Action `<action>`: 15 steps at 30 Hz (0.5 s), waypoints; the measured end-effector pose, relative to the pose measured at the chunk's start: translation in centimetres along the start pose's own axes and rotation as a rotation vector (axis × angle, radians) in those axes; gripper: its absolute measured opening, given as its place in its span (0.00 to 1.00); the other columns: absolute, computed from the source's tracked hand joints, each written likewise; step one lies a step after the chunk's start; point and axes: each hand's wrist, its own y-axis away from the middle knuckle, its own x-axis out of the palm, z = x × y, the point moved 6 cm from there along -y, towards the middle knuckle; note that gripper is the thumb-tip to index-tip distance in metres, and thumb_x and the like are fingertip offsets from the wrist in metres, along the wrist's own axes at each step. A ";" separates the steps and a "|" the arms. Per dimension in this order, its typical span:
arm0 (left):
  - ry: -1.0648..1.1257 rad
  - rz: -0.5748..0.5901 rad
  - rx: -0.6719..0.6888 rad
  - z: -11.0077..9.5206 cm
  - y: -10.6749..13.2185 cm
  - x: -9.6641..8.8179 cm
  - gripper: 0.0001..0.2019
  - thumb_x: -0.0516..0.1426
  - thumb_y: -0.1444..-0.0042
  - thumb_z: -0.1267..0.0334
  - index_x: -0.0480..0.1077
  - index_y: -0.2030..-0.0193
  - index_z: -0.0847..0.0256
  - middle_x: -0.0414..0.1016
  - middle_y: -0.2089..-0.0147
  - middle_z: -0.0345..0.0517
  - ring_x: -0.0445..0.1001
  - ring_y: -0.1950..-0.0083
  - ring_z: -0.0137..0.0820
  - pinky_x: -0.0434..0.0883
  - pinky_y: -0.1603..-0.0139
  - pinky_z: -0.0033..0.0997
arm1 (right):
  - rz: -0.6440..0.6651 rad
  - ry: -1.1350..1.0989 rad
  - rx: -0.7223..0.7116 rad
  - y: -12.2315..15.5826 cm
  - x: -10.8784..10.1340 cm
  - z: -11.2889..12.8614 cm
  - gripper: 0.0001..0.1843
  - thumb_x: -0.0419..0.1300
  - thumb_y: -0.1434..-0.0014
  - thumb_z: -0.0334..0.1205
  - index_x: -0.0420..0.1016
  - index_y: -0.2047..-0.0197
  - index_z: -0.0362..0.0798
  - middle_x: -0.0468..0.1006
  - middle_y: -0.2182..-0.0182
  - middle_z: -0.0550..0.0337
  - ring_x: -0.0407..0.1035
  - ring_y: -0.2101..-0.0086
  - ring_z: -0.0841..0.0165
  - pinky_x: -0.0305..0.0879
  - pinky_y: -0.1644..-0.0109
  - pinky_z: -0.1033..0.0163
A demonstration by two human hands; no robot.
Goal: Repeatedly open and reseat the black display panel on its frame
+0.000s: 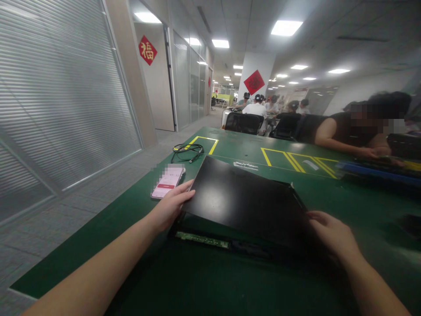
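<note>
A flat black panel (243,199) lies tilted over a dark frame on the green table (210,281), its near edge lifted. A narrow green circuit strip (201,239) shows under that near edge. My left hand (171,204) grips the panel's left edge, fingers curled round it. My right hand (330,235) holds the panel's right near corner, fingers closed on the edge.
A phone (167,181) with a lit screen lies left of the panel. A coiled black cable (188,152) sits behind it. Yellow tape boxes (297,160) mark the table. A person (358,129) works at the far right; others sit further back. The table's left edge drops to the floor.
</note>
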 end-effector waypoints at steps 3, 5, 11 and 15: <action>0.035 0.021 0.001 -0.1 0.2 0.1 0.36 0.73 0.42 0.58 0.83 0.25 0.56 0.93 0.34 0.54 0.91 0.35 0.55 0.87 0.43 0.42 | 0.019 -0.020 -0.002 0.0 -0.1 0.0 0.27 0.62 0.44 0.54 0.95 0.49 0.56 0.94 0.52 0.48 0.86 0.50 0.44 0.77 0.49 0.46; 0.061 0.068 0.017 -0.4 0.3 0.3 0.37 0.74 0.43 0.60 0.83 0.25 0.58 0.92 0.34 0.55 0.92 0.38 0.54 0.87 0.47 0.39 | 0.041 -0.052 0.009 0.0 -0.1 0.0 0.28 0.63 0.44 0.55 0.95 0.47 0.56 0.94 0.52 0.49 0.87 0.50 0.44 0.78 0.49 0.47; 0.184 0.188 0.117 -1.3 0.6 1.1 0.37 0.79 0.45 0.60 0.85 0.28 0.59 0.92 0.34 0.57 0.92 0.37 0.56 0.87 0.45 0.38 | 0.032 -0.120 0.064 -0.5 0.1 -0.4 0.32 0.64 0.42 0.58 0.94 0.41 0.54 0.94 0.52 0.47 0.86 0.50 0.44 0.79 0.46 0.45; 0.216 0.214 0.146 -1.5 0.9 1.5 0.41 0.80 0.46 0.59 0.83 0.24 0.53 0.91 0.31 0.54 0.90 0.33 0.59 0.88 0.38 0.46 | -0.035 -0.172 0.035 -1.4 0.7 -1.4 0.30 0.64 0.41 0.59 0.94 0.44 0.53 0.93 0.50 0.46 0.85 0.48 0.44 0.80 0.42 0.44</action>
